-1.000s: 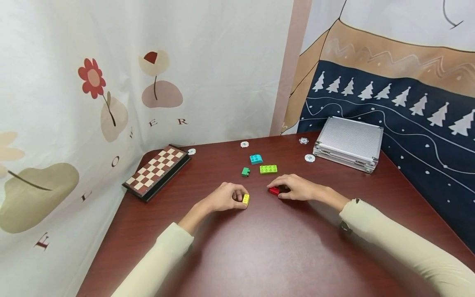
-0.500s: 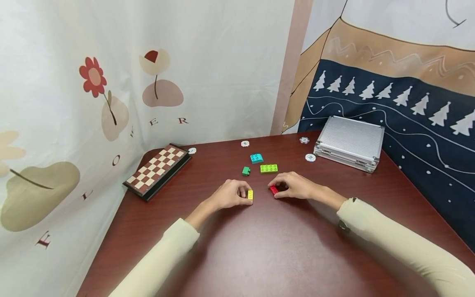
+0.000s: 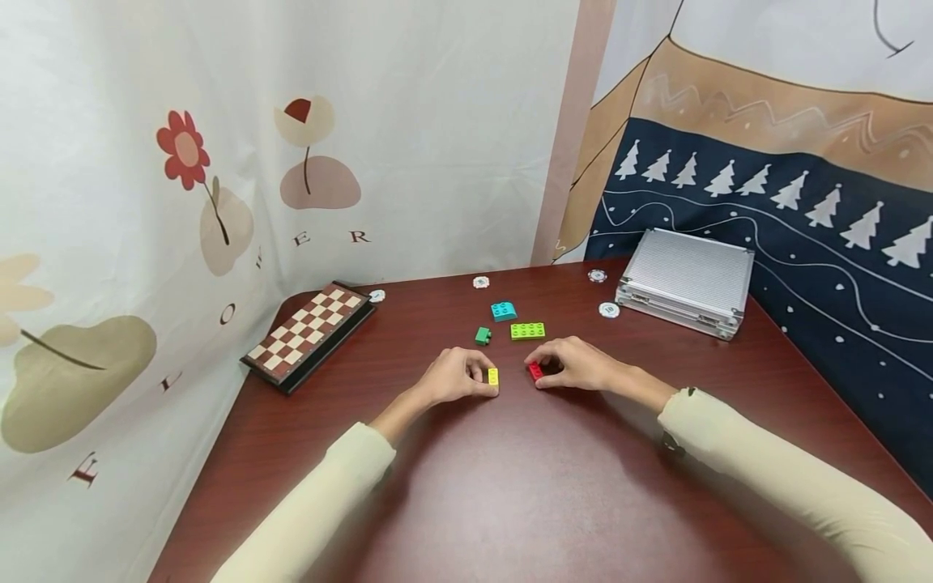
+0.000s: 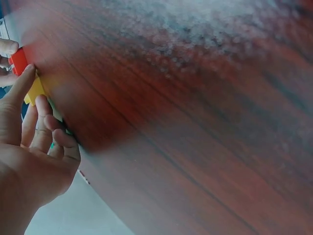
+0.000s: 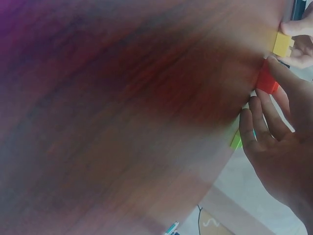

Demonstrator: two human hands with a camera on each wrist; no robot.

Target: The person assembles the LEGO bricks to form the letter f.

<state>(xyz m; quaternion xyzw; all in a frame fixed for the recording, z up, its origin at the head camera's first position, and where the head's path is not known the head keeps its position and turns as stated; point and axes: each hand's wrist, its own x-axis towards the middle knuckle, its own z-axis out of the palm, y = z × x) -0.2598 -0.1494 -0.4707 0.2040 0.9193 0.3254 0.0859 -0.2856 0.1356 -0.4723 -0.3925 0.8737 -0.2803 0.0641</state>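
Observation:
Between thumb and fingers, my left hand [image 3: 457, 375] pinches a small yellow toy brick [image 3: 493, 377], studs facing up. My right hand [image 3: 576, 363] grips a red toy brick [image 3: 535, 371] in the same manner, a short gap to the right of the yellow one. Both bricks are at or just over the tabletop; I cannot tell whether they touch it. The left wrist view catches the yellow brick [image 4: 35, 91] at my fingertips. From the right wrist, the red brick [image 5: 267, 78] appears held between thumb and fingers. Beyond the hands lie a green brick [image 3: 483, 336], a lime brick [image 3: 528, 331] and a turquoise brick [image 3: 503, 311].
A chessboard box [image 3: 308, 334] lies at the left edge of the dark wooden table [image 3: 496, 486]. At the back right stands a silver case [image 3: 687, 279]. Several poker chips, among them a white chip [image 3: 608, 310], lie along the back. Printed curtains [image 3: 437, 146] hang behind.
My left hand has carried the yellow brick right and slightly away from me, closer to the red one. The red brick has turned a little in my right hand and shifted slightly.

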